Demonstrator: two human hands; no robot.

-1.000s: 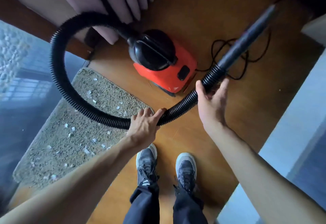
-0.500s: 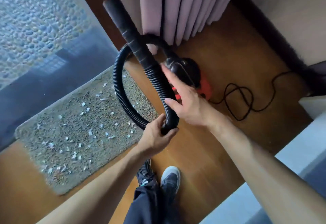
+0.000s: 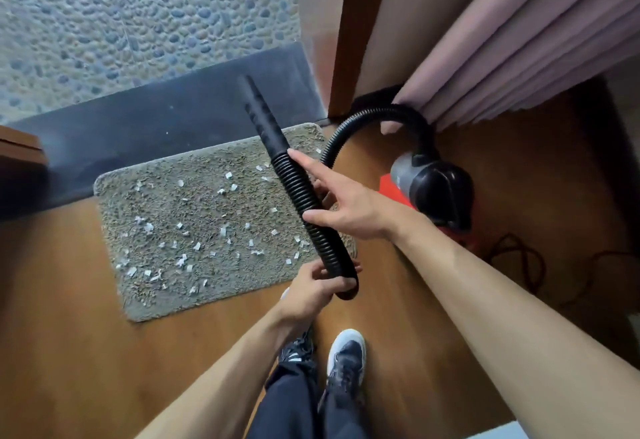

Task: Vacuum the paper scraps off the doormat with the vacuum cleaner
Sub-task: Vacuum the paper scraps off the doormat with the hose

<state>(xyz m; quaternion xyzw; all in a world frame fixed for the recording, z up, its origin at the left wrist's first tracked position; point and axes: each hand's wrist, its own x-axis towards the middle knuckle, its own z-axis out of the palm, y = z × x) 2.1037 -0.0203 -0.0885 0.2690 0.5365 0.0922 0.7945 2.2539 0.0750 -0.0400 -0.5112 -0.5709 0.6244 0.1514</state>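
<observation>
A grey-brown doormat (image 3: 180, 210) lies on the wooden floor, strewn with several white paper scraps (image 3: 221, 231). The red and black vacuum cleaner (image 3: 433, 189) stands to the mat's right. Its black ribbed hose (image 3: 304, 203) loops up, and the smooth nozzle (image 3: 259, 113) points away over the mat's far edge. My left hand (image 3: 311, 286) grips the hose at its low bend. My right hand (image 3: 343, 203) lies against the hose higher up, index finger stretched along it and thumb under it.
A dark threshold strip (image 3: 156, 127) and pebbled ground lie beyond the mat. A pink curtain (image 3: 519, 40) and a wooden door frame (image 3: 349, 33) stand at the upper right. A black cord (image 3: 519, 258) coils on the floor beside the vacuum. My shoes (image 3: 346, 355) stand below the hose.
The nozzle has swung from the right side across to the left, over the mat. My view has turned toward the mat, and my right hand has slid along the hose.
</observation>
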